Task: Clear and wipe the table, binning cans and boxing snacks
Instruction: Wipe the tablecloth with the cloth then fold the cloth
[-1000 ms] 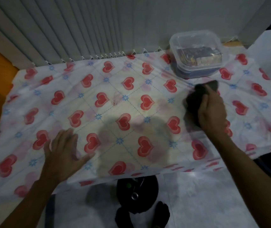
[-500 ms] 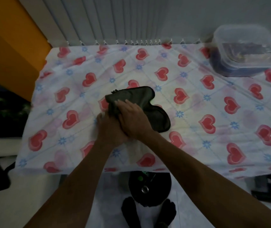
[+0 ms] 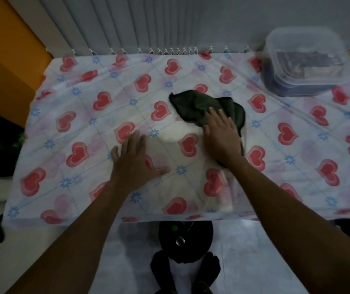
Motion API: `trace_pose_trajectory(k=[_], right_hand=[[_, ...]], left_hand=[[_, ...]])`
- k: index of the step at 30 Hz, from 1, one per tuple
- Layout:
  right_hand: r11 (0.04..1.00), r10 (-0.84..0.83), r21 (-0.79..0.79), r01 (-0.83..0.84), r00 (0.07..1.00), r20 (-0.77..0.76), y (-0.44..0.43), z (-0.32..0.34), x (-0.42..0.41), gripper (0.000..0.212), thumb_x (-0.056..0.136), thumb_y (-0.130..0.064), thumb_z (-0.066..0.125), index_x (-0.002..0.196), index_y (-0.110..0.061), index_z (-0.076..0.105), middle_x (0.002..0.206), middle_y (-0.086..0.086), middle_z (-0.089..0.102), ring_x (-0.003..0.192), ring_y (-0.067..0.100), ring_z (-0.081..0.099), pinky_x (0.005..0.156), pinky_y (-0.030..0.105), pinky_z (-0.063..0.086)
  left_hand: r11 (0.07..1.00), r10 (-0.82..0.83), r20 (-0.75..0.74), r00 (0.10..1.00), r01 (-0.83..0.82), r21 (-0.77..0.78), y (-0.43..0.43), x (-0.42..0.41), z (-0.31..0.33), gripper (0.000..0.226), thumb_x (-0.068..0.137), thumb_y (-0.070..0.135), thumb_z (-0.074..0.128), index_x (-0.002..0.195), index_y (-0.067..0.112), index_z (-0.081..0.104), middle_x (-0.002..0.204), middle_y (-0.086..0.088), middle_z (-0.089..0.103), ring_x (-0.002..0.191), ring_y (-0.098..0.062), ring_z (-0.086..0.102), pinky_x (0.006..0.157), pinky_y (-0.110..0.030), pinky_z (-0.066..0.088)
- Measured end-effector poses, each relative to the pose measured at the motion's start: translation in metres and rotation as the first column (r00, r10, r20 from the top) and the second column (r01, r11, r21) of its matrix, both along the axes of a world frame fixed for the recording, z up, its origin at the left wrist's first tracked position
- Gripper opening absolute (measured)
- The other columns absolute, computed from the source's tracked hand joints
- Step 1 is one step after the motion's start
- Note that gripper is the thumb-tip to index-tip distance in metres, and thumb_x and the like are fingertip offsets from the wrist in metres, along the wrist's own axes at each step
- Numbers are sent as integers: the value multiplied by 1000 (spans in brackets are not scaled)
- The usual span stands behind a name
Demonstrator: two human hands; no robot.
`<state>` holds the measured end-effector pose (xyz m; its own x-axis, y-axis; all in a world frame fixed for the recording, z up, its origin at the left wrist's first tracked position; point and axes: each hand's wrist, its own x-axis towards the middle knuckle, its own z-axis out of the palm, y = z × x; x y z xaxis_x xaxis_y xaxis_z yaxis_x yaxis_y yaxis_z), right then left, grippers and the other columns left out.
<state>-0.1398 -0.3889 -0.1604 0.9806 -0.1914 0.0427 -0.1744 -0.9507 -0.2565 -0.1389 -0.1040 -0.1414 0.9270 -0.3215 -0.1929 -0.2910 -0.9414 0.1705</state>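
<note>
Right hand [image 3: 221, 135] lies palm-down, fingers spread, pressing the dark cloth [image 3: 208, 108] onto the heart-print tablecloth [image 3: 297, 158] near mid-table, as I see it. Left hand [image 3: 135, 160] rests flat and splayed on the tablecloth beside it, gripping nothing. I spot the lidded snack box [image 3: 303, 60] at the far right corner

I see pale vertical blinds [image 3: 140, 24] behind the bench [image 3: 106, 115]. An orange wall [image 3: 4, 49] stands left, over dim light floor tiles [image 3: 244, 262].
</note>
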Motion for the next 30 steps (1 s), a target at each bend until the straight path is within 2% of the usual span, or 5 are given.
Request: trace_pose_trajectory(k=[12,19,23,27,30], right_hand=[[873,-486,2,488,869,95,-186,7,-111,49,101,-25,35,143,0,43,148,25,47,138,41,42,114,53,33],[615,-788,109,781,600,139,-253,-5,-175,43,97,-34,31,131,-11,46,126,27,56,114,48,53,98,58,45],[601,-799,185,777,584,144,-274,-30,-190,33,97,-62,28,123,-53,46,114,19,61,105,49,61,90,57,49],[695,-712,318,645,677,184,-145,63,-159,41,108,-31,28,131,-6,51,122,31,60,108,46,58,95,47,43],[809,-515,471,352,810,280,-65,98,-131,34,110,-25,30,127,-8,53,111,14,63,94,24,60,89,21,45]], left_hand=[[999,13,-39,999,-11,39,0,1,3,137,52,107,26,158,22,12,169,-2,2,155,-24,4,118,-62,16],[1000,-7,-2,1000,7,30,1,2,-1,134,54,106,30,157,20,17,169,-6,9,154,-28,12,116,-64,20],[1000,-2,33,999,2,4,2,0,0,135,53,107,28,156,20,22,168,-7,13,153,-28,16,114,-64,24],[1000,2,22,1000,-2,7,2,-1,2,135,52,108,26,156,21,20,168,-6,12,153,-27,16,114,-64,24],[1000,-2,13,1000,2,8,0,-1,2,134,54,106,30,157,21,19,169,-6,10,154,-27,14,115,-63,22]])
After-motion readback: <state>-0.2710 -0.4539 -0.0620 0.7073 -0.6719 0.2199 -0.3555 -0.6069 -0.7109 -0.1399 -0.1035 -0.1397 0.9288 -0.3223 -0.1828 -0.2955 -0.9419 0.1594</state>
